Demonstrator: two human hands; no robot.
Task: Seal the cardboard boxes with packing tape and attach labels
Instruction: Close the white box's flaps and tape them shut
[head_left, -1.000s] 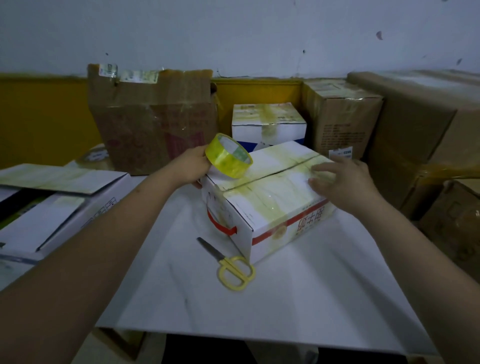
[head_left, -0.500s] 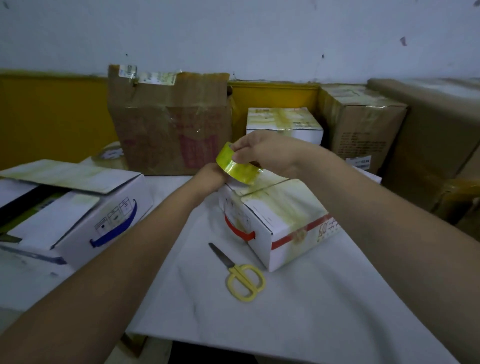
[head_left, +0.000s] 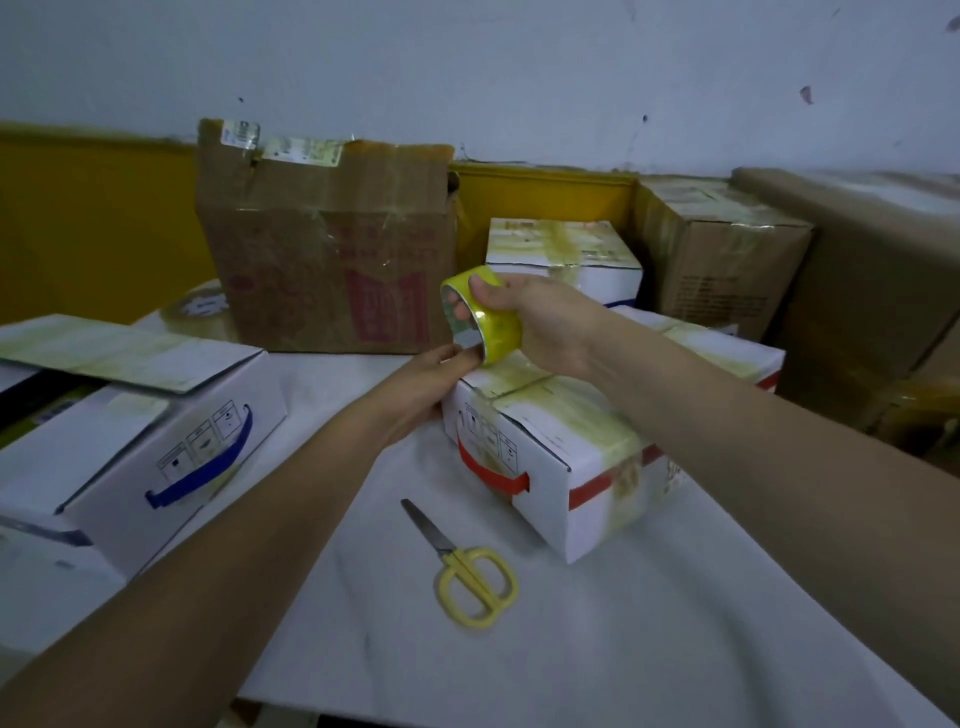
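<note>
White carton with a blue handle mark (head_left: 156, 441) at far left on the table (head_left: 597, 649), its top flap lifted open. Behind it, partly hidden, a clear tape roll (head_left: 195, 312) lying flat beside a tall brown cardboard box (head_left: 322, 260) that stands against the wall.

Left hand (head_left: 415, 384) reaches in from lower left — its fingers (head_left: 462, 356) pinch at the lower edge of the yellow tape roll (head_left: 483, 322), at the near left top corner of the white box with red stripe (head_left: 561, 467). Whether a loose tape end is between them cannot be told.

Right hand (head_left: 540, 322) grips the yellow tape roll from above, thumb over its rim, fingers curled round the far side; the roll is held on edge just above the box's top seam. Box flaps are down, top streaked with yellowish tape.

Yellow-handled scissors (head_left: 467, 571) lie closed on the table just in front of this box — not touching it.

Further right, a second white box (head_left: 566, 254) behind, then brown cartons (head_left: 727, 249) stacked to the right edge.
</note>
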